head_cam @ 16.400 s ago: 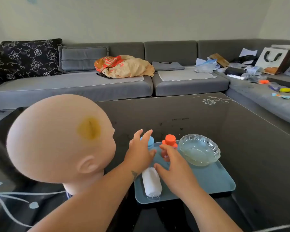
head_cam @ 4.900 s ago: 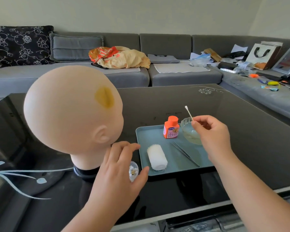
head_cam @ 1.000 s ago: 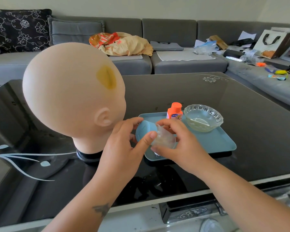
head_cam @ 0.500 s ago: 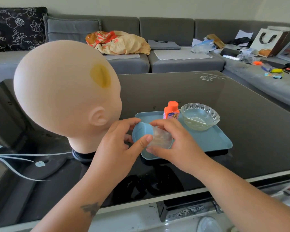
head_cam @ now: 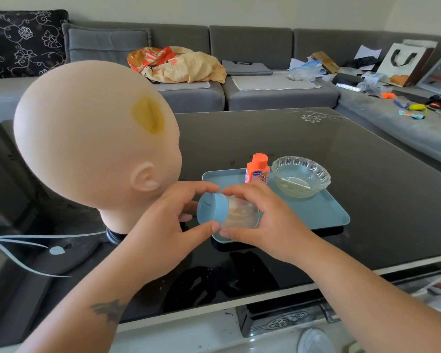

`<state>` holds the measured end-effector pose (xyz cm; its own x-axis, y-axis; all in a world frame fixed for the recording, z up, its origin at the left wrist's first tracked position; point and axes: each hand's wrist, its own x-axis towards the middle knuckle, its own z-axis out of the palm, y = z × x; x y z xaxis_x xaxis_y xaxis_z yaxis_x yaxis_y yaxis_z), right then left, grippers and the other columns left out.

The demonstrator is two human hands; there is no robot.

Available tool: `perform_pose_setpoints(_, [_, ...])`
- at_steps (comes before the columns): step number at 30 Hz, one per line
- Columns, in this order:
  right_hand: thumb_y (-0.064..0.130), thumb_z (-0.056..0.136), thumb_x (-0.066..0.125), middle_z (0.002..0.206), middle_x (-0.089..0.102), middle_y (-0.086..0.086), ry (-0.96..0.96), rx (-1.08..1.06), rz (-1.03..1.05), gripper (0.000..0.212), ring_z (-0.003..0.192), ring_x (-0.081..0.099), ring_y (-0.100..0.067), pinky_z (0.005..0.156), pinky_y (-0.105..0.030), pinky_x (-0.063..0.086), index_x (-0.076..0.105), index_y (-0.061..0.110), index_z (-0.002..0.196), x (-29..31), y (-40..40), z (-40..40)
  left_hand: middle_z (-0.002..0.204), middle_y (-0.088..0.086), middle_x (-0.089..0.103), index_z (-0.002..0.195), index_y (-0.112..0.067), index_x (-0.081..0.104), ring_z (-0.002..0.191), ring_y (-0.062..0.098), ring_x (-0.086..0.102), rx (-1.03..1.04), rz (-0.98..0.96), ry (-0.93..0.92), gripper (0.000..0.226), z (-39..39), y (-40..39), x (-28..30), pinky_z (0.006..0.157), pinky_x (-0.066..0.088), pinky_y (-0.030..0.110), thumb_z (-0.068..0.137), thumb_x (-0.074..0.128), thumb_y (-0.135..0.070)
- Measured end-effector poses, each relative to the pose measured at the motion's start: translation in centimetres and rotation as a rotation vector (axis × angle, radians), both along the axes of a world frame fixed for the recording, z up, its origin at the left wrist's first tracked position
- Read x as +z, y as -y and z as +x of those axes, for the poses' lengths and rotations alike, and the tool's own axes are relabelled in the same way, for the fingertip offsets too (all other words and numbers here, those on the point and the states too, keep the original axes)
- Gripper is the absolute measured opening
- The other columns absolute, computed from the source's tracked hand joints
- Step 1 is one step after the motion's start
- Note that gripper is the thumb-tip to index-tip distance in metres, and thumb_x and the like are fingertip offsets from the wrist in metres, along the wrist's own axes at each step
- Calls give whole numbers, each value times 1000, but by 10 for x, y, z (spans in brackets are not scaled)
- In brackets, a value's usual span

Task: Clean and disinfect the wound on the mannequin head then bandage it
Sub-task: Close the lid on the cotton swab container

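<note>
The bald mannequin head (head_cam: 87, 138) stands at the left of the dark glass table, with a yellow-stained wound (head_cam: 148, 114) on its crown. I hold a clear cotton swab jar (head_cam: 239, 212) tipped on its side above the tray's near left corner. My left hand (head_cam: 168, 225) grips its blue lid (head_cam: 210, 211), and my right hand (head_cam: 262, 217) grips the clear body. On the blue tray (head_cam: 323, 215) stand an orange bottle (head_cam: 257, 169) and a glass bowl (head_cam: 301, 175) with a swab lying in it. My hands hide the bandage roll.
The dark glass table (head_cam: 278, 133) ends near me in a pale edge. A grey corner sofa (head_cam: 252, 70) runs behind it, with cushions, a yellow and orange bag (head_cam: 178, 63) and loose clutter at the right (head_cam: 392, 70).
The blue lid now sits on the jar's mouth, and both hands have shifted slightly with the jar. The swab that my right hand held earlier lies in the bowl.
</note>
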<state>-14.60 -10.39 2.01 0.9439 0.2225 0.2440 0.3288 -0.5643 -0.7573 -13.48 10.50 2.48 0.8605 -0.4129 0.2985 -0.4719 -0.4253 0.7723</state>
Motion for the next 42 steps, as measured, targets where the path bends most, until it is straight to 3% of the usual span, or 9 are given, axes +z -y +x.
perform_pose_setpoints(3, [35, 70, 81, 109, 49, 12, 5, 4, -12, 57, 106, 49, -2, 91, -23, 43, 55, 38, 120, -1, 0, 1, 125, -23, 55, 119, -52, 48, 112, 0, 59, -47, 10, 7, 56, 0, -2, 1, 92, 47, 23, 78, 75, -25])
perform_pose_setpoints(6, [37, 71, 80, 109, 49, 12, 35, 3, -34, 56, 103, 50, -2, 88, -18, 43, 55, 37, 120, -2, -1, 1, 120, -37, 48, 119, -60, 41, 105, -6, 60, 25, -25, -58, 72, -1, 1, 3, 77, 52, 21, 58, 78, -60])
perform_pose_setpoints(10, [35, 70, 81, 108, 47, 13, 74, -1, -59, 56, 102, 50, -4, 86, -17, 42, 54, 40, 118, -5, -1, 1, 97, -36, 58, 98, -56, 50, 77, -5, 66, 180, -8, -127, 60, 0, 3, 2, 59, 47, 12, 50, 51, -92])
perform_pose_setpoints(17, [37, 68, 82, 107, 47, 13, 68, 18, -78, 57, 102, 50, -4, 89, -24, 44, 54, 41, 117, -6, 0, 2, 96, -31, 64, 103, -43, 57, 85, -5, 64, 91, 20, -104, 33, 0, 3, 2, 69, 48, 9, 73, 67, -52])
perform_pose_setpoints(23, [38, 66, 83, 108, 48, 10, 25, 43, -62, 58, 104, 51, -4, 90, -31, 46, 57, 40, 118, -3, 3, 2, 114, -31, 58, 117, -47, 53, 109, -3, 57, -31, 96, -33, 48, 0, -6, 3, 85, 48, 17, 76, 74, -30])
perform_pose_setpoints(26, [38, 67, 83, 108, 48, 12, 45, 30, -63, 58, 104, 50, -4, 90, -29, 46, 57, 40, 118, -2, 3, 2, 118, -33, 56, 120, -53, 48, 111, -5, 56, -44, 87, -20, 57, 0, -6, 2, 87, 50, 20, 74, 77, -34])
perform_pose_setpoints(31, [35, 70, 82, 109, 45, 11, 183, -33, -118, 55, 100, 48, -6, 85, -29, 45, 57, 33, 118, -2, -2, -1, 110, -26, 59, 104, -68, 41, 83, -4, 68, 93, -39, -194, 61, -1, 3, 0, 67, 55, 15, 50, 62, -85])
perform_pose_setpoints(36, [34, 68, 82, 110, 51, 7, 230, -26, -148, 55, 102, 50, -11, 85, -34, 46, 58, 29, 118, -1, -4, -2, 95, -12, 70, 105, -47, 54, 72, 7, 69, 108, -34, -182, 45, -2, 9, -6, 71, 58, 39, 66, 66, -66])
perform_pose_setpoints(42, [39, 68, 83, 108, 56, 8, 213, -19, -143, 56, 101, 53, -10, 87, -34, 45, 61, 31, 119, 0, -2, -1, 98, -15, 70, 112, -41, 55, 80, 5, 68, 51, -38, -168, 41, -2, 6, -5, 79, 57, 35, 76, 74, -42])
